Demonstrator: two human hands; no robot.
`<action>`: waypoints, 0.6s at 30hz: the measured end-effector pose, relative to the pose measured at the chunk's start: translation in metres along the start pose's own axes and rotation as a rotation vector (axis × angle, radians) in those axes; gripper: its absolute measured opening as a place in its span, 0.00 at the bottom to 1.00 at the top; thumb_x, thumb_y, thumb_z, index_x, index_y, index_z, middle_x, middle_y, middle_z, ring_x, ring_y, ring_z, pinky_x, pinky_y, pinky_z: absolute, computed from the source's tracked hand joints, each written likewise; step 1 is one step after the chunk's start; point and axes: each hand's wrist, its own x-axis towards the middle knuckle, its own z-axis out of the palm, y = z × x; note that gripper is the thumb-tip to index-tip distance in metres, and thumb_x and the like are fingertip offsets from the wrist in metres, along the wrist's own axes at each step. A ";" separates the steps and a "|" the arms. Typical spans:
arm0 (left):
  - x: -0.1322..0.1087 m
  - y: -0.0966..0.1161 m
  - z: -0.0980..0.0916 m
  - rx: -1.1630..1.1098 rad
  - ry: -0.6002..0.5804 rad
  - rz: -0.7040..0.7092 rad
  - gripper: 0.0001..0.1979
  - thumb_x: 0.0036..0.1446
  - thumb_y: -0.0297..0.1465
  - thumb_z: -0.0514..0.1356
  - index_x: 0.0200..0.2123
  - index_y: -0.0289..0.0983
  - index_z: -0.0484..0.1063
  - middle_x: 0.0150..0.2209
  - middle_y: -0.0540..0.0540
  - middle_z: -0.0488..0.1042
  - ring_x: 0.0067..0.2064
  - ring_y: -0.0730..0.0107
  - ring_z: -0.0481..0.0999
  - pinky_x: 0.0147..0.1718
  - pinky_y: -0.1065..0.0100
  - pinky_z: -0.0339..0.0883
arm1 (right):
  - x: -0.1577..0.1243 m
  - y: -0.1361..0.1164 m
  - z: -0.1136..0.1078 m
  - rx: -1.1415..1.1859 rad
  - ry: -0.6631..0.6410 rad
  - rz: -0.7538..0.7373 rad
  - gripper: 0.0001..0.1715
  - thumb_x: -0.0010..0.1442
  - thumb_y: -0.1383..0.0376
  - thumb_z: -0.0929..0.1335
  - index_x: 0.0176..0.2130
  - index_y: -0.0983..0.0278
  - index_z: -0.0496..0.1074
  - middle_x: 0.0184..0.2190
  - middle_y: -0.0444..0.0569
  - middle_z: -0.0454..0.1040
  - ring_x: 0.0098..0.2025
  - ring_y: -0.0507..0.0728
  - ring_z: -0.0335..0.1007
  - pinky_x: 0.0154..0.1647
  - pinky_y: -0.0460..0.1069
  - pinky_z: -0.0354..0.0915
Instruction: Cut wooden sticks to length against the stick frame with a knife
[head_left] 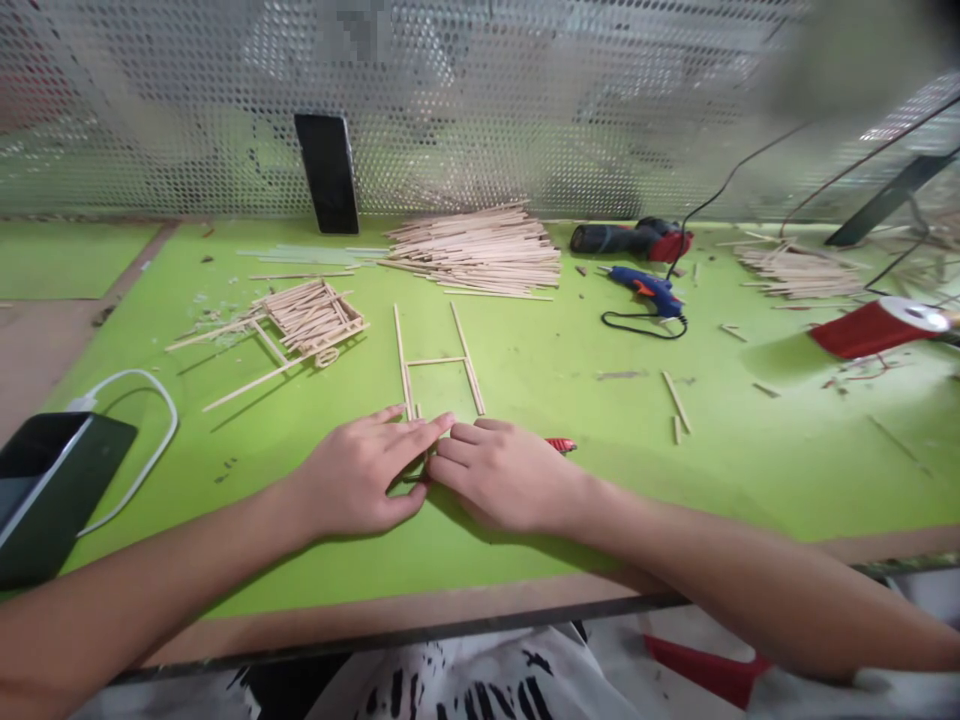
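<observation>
"So, what is noted nearest?"

"Both hands are held close together over the green tabletop. The left hand is set with fingers extended, the right hand with fingers curled. A thin piece is partly hidden between them; whether it is pinched cannot be told."

"Which step is inferred?"

"Small-piece handling, judging by the pose. Steady fingertips are probably called for next, with the H-shaped stick frame, laid just past the fingers, left undisturbed."

"Beyond that?"

"A glue gun is seen, then a stick pile."

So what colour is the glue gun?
The glue gun is mostly blue, some orange; head view best.
</observation>
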 end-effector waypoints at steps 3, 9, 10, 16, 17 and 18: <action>0.001 0.002 0.001 0.000 -0.015 -0.014 0.37 0.65 0.31 0.58 0.76 0.36 0.55 0.57 0.39 0.83 0.53 0.54 0.86 0.61 0.47 0.78 | 0.002 -0.002 0.003 0.020 0.001 0.007 0.09 0.73 0.66 0.65 0.47 0.67 0.74 0.46 0.53 0.81 0.47 0.62 0.74 0.45 0.55 0.72; 0.003 0.003 0.001 -0.006 -0.058 -0.060 0.32 0.63 0.32 0.57 0.70 0.35 0.63 0.59 0.39 0.82 0.56 0.54 0.84 0.62 0.47 0.77 | 0.002 -0.003 0.007 0.012 0.019 0.007 0.11 0.73 0.67 0.65 0.50 0.69 0.74 0.47 0.54 0.81 0.48 0.63 0.74 0.46 0.56 0.74; 0.003 0.003 0.001 -0.008 -0.063 -0.064 0.32 0.63 0.32 0.57 0.70 0.36 0.63 0.59 0.40 0.81 0.56 0.55 0.84 0.63 0.48 0.76 | 0.002 -0.003 0.007 0.013 0.017 0.006 0.11 0.73 0.67 0.65 0.50 0.69 0.74 0.47 0.55 0.81 0.48 0.63 0.74 0.46 0.56 0.74; 0.002 0.000 0.001 -0.028 -0.072 -0.060 0.33 0.63 0.32 0.57 0.71 0.36 0.62 0.61 0.40 0.81 0.57 0.54 0.83 0.63 0.48 0.75 | 0.002 -0.003 0.007 0.005 0.017 0.006 0.11 0.74 0.67 0.64 0.50 0.69 0.74 0.47 0.55 0.80 0.48 0.63 0.74 0.45 0.56 0.73; 0.002 0.000 0.001 -0.031 -0.073 -0.057 0.33 0.63 0.32 0.57 0.71 0.36 0.61 0.61 0.40 0.81 0.58 0.54 0.83 0.63 0.48 0.75 | 0.002 -0.003 0.007 0.001 0.021 0.006 0.10 0.74 0.67 0.64 0.49 0.68 0.74 0.46 0.54 0.80 0.47 0.62 0.73 0.45 0.56 0.72; 0.001 -0.001 0.001 -0.035 -0.071 -0.054 0.33 0.63 0.32 0.57 0.71 0.36 0.61 0.61 0.40 0.80 0.58 0.54 0.83 0.63 0.49 0.75 | 0.002 -0.003 0.007 -0.004 0.025 0.005 0.10 0.74 0.67 0.64 0.49 0.68 0.73 0.46 0.54 0.80 0.47 0.62 0.73 0.44 0.56 0.72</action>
